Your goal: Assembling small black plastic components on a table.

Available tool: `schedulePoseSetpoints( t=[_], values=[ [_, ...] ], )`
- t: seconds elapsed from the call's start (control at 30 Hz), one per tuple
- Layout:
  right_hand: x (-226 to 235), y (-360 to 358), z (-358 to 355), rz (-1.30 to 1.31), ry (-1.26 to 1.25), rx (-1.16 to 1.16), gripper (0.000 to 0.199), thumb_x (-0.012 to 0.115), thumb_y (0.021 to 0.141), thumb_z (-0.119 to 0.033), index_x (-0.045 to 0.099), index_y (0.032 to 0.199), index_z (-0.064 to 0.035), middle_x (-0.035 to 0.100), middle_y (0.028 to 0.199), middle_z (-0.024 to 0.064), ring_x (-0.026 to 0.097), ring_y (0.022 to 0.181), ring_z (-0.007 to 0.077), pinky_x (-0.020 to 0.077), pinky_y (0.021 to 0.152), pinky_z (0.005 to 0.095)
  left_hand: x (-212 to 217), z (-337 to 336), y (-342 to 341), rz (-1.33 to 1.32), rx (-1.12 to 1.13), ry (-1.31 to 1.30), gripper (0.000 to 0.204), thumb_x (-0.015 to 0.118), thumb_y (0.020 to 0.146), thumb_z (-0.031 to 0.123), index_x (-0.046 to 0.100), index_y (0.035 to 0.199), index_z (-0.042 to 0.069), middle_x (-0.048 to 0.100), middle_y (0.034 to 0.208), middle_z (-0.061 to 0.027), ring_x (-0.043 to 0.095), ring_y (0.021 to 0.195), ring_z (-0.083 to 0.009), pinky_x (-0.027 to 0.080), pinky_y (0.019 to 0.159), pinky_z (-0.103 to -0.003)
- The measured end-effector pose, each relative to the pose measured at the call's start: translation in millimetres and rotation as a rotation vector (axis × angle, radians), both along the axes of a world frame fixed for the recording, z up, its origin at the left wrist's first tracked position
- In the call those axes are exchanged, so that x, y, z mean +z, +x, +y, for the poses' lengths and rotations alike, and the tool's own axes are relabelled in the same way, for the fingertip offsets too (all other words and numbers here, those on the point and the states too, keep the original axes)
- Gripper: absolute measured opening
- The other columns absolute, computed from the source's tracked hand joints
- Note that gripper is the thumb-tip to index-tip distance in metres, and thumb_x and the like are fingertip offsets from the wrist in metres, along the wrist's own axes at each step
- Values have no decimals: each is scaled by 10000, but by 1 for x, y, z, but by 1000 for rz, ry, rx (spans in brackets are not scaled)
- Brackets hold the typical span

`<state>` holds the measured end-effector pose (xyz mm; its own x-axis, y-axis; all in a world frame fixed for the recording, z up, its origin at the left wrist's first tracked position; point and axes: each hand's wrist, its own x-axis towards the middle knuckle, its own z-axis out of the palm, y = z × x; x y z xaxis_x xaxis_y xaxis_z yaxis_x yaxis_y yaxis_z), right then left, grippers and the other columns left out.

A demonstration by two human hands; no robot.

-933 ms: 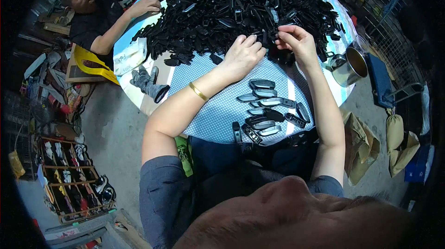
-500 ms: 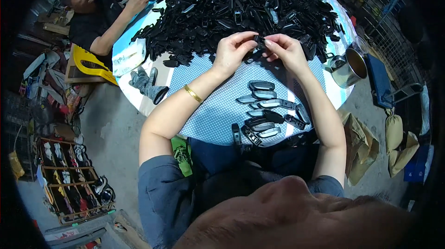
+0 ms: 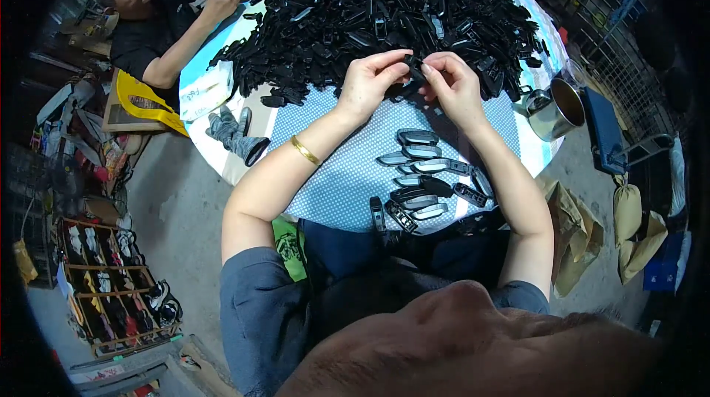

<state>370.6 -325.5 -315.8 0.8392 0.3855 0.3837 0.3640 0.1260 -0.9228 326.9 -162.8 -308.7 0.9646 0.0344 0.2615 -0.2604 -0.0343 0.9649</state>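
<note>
Pinched between both my hands is a small black plastic part [image 3: 414, 64], held at the near edge of a big heap of similar black parts [image 3: 355, 16]. My left hand [image 3: 367, 85] grips it between thumb and forefinger from the left. From the right, my right hand [image 3: 456, 88] holds it the same way, with the other fingers curled under. The part's exact kind is too small to make out. Nearer to me, several elongated black parts with grey faces [image 3: 418, 137] lie loosely grouped on the patterned tablecloth [image 3: 333, 175].
A grey glove [image 3: 238, 138] and a white plastic packet [image 3: 207, 92] lie at the table's left. A metal cup [image 3: 556, 110] stands at the right edge. Across to the left, a co-worker [image 3: 159, 27] handles something small. A shoe rack [image 3: 118, 282] is on the floor.
My right hand's fingers have shifted and turned slightly around the black part; my left hand stays nearly in place. The co-worker's hands have moved a little.
</note>
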Motion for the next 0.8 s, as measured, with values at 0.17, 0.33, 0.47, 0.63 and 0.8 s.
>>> schedulePoseSetpoints(
  t=[0.17, 0.33, 0.47, 0.63, 0.8],
  values=[
    [-6, 0, 2, -409, -126, -225, 91, 612, 816, -51, 564, 828, 25, 563, 885, 68, 596, 643, 103, 485, 530, 222, -1, -13, -5, -7, 40, 24, 300, 537, 869, 46, 548, 1162, -18, 640, 970, -89, 615, 844, -123, 501, 776, -238],
    [-4, -1, 3, -435, -158, -205, 181, 677, 777, -109, 577, 859, 17, 572, 853, 59, 573, 638, 100, 476, 566, 232, 2, -8, -3, -37, 9, -117, 292, 541, 884, 97, 554, 1155, -12, 629, 1021, -91, 599, 889, -123, 485, 793, -241],
    [-4, 4, -6, -118, -293, 68, 342, 667, 800, -119, 545, 1087, 22, 607, 838, 49, 569, 678, 66, 465, 564, 188, 5, -1, -4, 4, -101, -154, 274, 546, 879, 97, 575, 1133, -4, 632, 1015, -82, 594, 889, -120, 476, 799, -238],
    [4, -6, -5, -534, -352, -59, 245, 668, 792, -182, 636, 909, 30, 622, 729, 85, 573, 643, 111, 455, 563, 275, 5, 6, -3, -64, -157, -66, 251, 551, 876, 100, 599, 1101, -1, 642, 971, -62, 590, 859, -105, 470, 786, -226],
    [11, -7, -8, -391, -417, -21, 226, 655, 800, -181, 640, 906, 17, 629, 728, 69, 576, 643, 106, 443, 557, 253, 12, 3, -6, -24, -122, -26, 251, 554, 875, 105, 600, 1097, -2, 645, 965, -63, 594, 848, -102, 475, 773, -222]
  ],
)
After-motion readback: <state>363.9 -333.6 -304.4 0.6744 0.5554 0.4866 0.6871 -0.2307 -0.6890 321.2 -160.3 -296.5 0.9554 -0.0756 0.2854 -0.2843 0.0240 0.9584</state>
